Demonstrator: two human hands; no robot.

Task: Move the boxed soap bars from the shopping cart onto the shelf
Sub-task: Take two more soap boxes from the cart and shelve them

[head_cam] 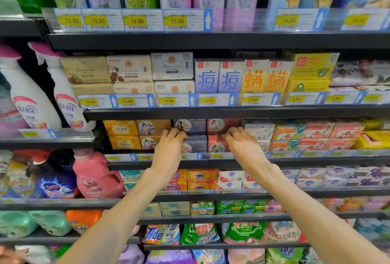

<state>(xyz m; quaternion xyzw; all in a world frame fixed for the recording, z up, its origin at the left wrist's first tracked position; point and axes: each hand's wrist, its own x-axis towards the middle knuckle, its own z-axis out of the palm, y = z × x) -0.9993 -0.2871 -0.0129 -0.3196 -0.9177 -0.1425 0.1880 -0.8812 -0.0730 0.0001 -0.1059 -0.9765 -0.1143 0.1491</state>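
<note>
1. At the far left, two white spray bottles (38, 92) with pink triggers stand on a side shelf, and below them sits a pink detergent jug (96, 176).
2. On the soap shelf (211, 163), the leftmost stack is two yellow soap boxes (122, 135), one on top of the other, with a tan pair showing a painted figure just beside them.
3. The left hand (168, 149) reaches in over the shelf's price rail, fingers bent, its tips resting on the seam between the tan stack and the purple soap boxes (193, 135). Whether it actually grips a box cannot be told; the palm hides the lower box fronts.
4. The purple boxes sit stacked two high in the middle of the shelf, touching the red soap boxes (219, 135) on their right, also stacked two high.
5. The right hand (242, 145) has its fingers curled against the right edge of the red stack, touching the upper and lower box; a firm hold cannot be confirmed.
6. Right of that hand, white and orange Goat Soap boxes (274, 133) fill the rest of the row.
7. One shelf up, boxes with large blue and orange characters (242, 79) stand upright above yellow price tags (209, 100).
</note>
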